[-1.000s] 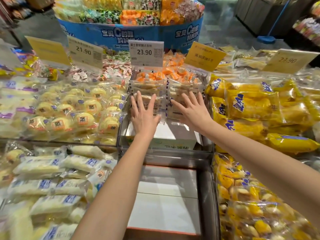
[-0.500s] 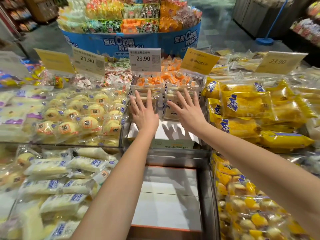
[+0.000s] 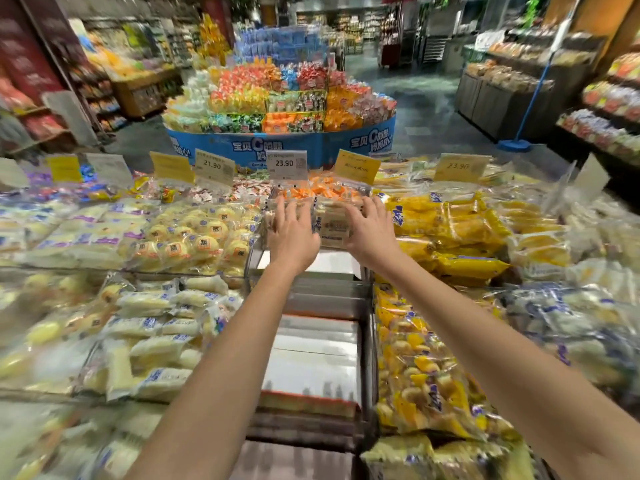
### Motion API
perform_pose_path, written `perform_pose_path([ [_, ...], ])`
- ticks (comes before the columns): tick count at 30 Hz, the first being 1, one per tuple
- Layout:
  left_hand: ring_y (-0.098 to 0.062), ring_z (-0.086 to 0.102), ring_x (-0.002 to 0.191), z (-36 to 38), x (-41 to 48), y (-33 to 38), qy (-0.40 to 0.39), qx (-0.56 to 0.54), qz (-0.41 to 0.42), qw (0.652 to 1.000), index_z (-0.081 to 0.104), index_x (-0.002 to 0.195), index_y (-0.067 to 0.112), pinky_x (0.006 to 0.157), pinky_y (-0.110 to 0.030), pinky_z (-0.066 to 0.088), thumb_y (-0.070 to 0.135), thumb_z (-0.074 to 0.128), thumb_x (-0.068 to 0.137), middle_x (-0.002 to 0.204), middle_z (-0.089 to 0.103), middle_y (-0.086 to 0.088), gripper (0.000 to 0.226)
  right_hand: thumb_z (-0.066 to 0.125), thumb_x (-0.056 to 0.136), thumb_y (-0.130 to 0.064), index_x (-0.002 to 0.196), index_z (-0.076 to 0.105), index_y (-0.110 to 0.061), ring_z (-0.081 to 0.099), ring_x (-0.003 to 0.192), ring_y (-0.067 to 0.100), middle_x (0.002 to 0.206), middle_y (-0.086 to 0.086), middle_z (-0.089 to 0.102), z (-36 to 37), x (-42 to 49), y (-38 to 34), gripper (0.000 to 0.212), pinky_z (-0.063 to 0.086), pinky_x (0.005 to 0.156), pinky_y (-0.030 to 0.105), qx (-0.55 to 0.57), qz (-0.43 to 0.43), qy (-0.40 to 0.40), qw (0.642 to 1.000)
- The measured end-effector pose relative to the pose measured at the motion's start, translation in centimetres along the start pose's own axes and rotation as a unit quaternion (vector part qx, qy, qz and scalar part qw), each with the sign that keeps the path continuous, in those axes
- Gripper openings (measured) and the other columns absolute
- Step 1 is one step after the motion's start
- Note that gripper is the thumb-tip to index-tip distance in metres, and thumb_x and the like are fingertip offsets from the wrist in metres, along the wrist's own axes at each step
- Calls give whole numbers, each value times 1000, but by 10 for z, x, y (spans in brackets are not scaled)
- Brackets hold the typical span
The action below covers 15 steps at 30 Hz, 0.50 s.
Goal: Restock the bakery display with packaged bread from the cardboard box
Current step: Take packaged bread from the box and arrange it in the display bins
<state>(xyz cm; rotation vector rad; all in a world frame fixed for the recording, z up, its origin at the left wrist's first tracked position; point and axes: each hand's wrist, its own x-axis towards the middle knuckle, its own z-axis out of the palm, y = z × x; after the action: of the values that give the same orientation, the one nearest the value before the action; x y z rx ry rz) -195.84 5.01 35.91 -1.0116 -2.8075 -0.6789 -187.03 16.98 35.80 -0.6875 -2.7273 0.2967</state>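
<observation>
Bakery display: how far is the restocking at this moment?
Done: two bread packs stand at the back of the middle bin. In hand: left hand and right hand grip their tops. To do: the front compartment shows bare liner; the cardboard box is out of view.

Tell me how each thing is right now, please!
left hand, fingers bent over top of left bread pack
right hand, fingers bent over top of right bread pack
left bread pack, standing upright
right bread pack, standing upright
middle bin, mostly bare in front
front bin, no bread inside
</observation>
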Motion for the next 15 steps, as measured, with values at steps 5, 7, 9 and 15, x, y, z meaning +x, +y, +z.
perform_pose_path([
  [5,-23,-6,152,11,-90,23,21,-57,-4,998,25,154,17,121,-45,11,22,56,97,164,12,-8,65,64,91,-30,150,35,-17,16,146,35,155,20,27,-9,-90,9,67,16,120,44,148,50,1,988],
  [7,-25,-3,151,25,-133,26,10,-87,-13,996,27,153,17,121,-42,9,22,56,97,163,15,-9,64,66,90,-27,148,37,-15,20,144,34,153,20,30,-6,-134,18,66,17,119,40,207,83,-1,975],
  [9,-27,-1,151,38,-172,29,-18,-93,-17,995,25,154,17,122,-41,6,23,56,97,163,15,-11,65,67,90,-25,148,38,-12,25,143,31,151,18,34,-4,-174,28,66,18,117,37,256,121,-21,959],
  [15,-28,4,151,61,-263,45,-80,-101,-13,992,23,155,18,121,-39,6,26,55,97,163,17,-10,66,63,92,-30,151,32,-25,24,146,24,158,5,28,-6,-297,67,67,29,116,48,329,252,-21,910],
])
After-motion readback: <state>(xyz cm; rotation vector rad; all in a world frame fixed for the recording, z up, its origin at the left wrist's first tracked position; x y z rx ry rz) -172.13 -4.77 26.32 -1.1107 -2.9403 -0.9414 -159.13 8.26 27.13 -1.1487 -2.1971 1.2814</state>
